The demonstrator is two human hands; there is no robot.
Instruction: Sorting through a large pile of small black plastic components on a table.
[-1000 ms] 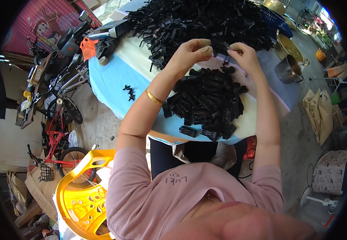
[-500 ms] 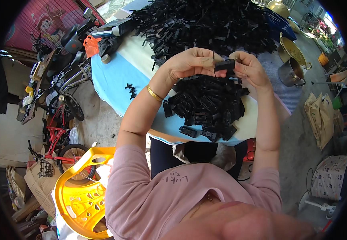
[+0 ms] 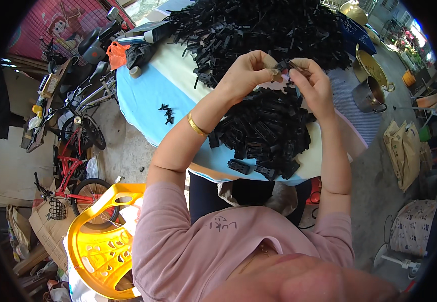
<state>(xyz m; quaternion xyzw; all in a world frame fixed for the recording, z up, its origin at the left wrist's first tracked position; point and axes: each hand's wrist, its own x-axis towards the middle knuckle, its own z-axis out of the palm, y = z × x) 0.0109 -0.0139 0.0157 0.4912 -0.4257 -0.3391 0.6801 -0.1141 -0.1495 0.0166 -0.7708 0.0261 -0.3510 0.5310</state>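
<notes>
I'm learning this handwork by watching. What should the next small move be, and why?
Perhaps steady the black part with the left hand while the right hand presses gently. Both hands pinch close together at it, between the large black heap and the smaller pile of black pieces, so it seems supported from both sides. Fingers hide its details.

A bare left hand (image 3: 254,73), gold bangle (image 3: 196,124) at its wrist, and a bare right hand (image 3: 312,83) pinch a small black plastic piece (image 3: 283,66) — between a low pile of chunky black plastic parts (image 3: 258,123) and a large heap of thin black plastic pieces (image 3: 263,30) — over a striped pastel cloth (image 3: 140,103).
</notes>
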